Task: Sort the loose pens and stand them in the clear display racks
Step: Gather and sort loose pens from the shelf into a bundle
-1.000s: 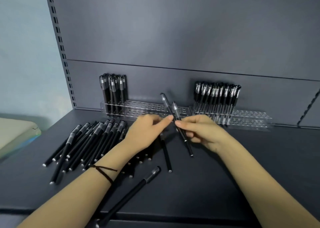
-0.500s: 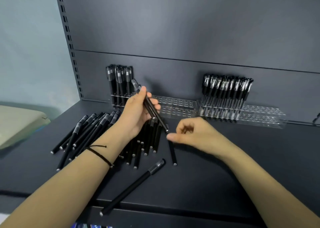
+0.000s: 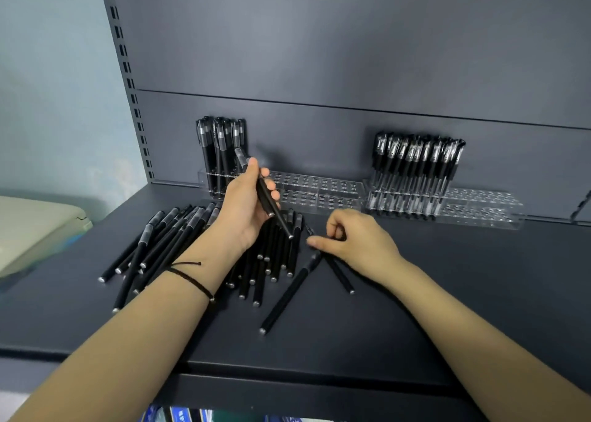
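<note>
Many loose black pens [image 3: 179,239] lie in a fan on the dark shelf [image 3: 447,309], with more under my left wrist. My left hand [image 3: 246,207] is raised over the pile and grips black pens [image 3: 267,197], caps up, just in front of the left clear rack [image 3: 319,191]. Several pens [image 3: 220,152] stand at that rack's left end. The right clear rack [image 3: 479,204] holds a row of clear-capped pens [image 3: 415,165]. My right hand [image 3: 351,239] rests low on the shelf, its fingers curled, pinching a lying pen [image 3: 342,277]. Another single pen [image 3: 291,290] lies beside it.
The grey back panel [image 3: 351,53] rises behind the racks. A slotted upright [image 3: 128,69] stands at the left. A beige object [image 3: 38,226] sits beyond the shelf's left end. The shelf's front edge [image 3: 287,370] runs below my forearms, with blue packaging [image 3: 179,415] underneath.
My left hand took the pens from my right and carried them left toward the left rack. My right hand dropped to the shelf onto a lying pen.
</note>
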The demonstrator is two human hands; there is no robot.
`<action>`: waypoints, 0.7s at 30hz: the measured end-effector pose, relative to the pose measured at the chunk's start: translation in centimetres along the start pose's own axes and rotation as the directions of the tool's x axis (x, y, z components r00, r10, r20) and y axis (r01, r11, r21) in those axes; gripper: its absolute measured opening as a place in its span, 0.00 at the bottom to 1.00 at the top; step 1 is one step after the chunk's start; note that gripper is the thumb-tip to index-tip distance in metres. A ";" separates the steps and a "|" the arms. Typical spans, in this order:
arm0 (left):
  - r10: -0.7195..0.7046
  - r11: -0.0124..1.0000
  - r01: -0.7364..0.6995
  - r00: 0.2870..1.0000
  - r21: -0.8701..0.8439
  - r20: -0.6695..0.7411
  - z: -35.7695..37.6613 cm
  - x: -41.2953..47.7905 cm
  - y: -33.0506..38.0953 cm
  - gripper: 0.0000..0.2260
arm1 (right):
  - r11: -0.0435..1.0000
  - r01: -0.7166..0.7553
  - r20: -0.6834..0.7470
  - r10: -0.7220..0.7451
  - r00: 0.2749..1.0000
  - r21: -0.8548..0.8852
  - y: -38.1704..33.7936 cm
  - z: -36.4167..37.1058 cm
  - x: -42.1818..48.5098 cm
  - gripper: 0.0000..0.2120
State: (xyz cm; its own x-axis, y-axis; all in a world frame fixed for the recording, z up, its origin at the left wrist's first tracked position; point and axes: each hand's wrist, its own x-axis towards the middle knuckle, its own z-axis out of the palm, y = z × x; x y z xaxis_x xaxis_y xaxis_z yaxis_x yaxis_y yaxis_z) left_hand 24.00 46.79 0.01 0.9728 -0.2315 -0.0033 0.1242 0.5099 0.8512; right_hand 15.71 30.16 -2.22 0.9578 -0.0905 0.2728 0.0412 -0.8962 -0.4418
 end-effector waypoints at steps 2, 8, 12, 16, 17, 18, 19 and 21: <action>-0.014 1.000 0.014 1.000 0.009 0.015 0.0 0.0 -0.2 0.16 | 0.998 -0.051 -0.013 0.052 0.999 0.048 0.1 -0.2 0.1 0.22; -0.092 0.991 0.103 0.988 -0.088 0.120 -0.3 0.1 -0.5 0.15 | 0.979 -0.187 0.126 0.197 0.972 -0.084 -0.8 0.2 -0.5 0.27; -0.110 0.992 0.119 0.980 -0.042 0.163 0.0 0.0 -0.8 0.15 | 0.963 -0.226 0.083 0.216 0.973 0.146 -0.5 0.6 0.3 0.22; -0.129 0.991 0.134 0.976 -0.019 0.174 0.1 -0.1 -0.7 0.15 | 0.940 -0.259 0.118 0.238 0.964 0.221 -0.4 0.0 0.9 0.23; -0.136 0.990 0.139 0.976 -0.011 0.170 0.1 -0.1 -0.7 0.15 | 0.945 -0.274 0.157 0.247 0.956 0.181 -0.5 -0.3 1.2 0.23; -0.140 0.990 0.142 0.977 0.001 0.163 0.1 -0.1 -0.6 0.15 | 0.952 -0.282 0.199 0.256 0.946 0.117 -0.7 -0.5 1.5 0.24; -0.145 0.989 0.144 0.977 0.015 0.157 0.1 -0.2 -0.6 0.14 | 0.956 -0.287 0.238 0.267 0.934 0.053 -0.9 -0.7 1.9 0.23; -0.159 0.987 0.156 0.974 0.031 0.162 0.0 -0.2 -0.6 0.11 | 0.958 -0.286 0.281 0.277 0.919 -0.009 -1.2 -1.0 2.6 0.20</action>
State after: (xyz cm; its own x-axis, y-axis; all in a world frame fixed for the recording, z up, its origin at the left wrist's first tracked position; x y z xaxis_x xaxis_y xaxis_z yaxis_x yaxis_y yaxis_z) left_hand 23.71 46.54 -0.49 0.8960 -0.4408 -0.0541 0.2688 0.4414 0.8561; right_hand 17.89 30.59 -0.12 0.9715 -0.2093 -0.1115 -0.2370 -0.8369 -0.4935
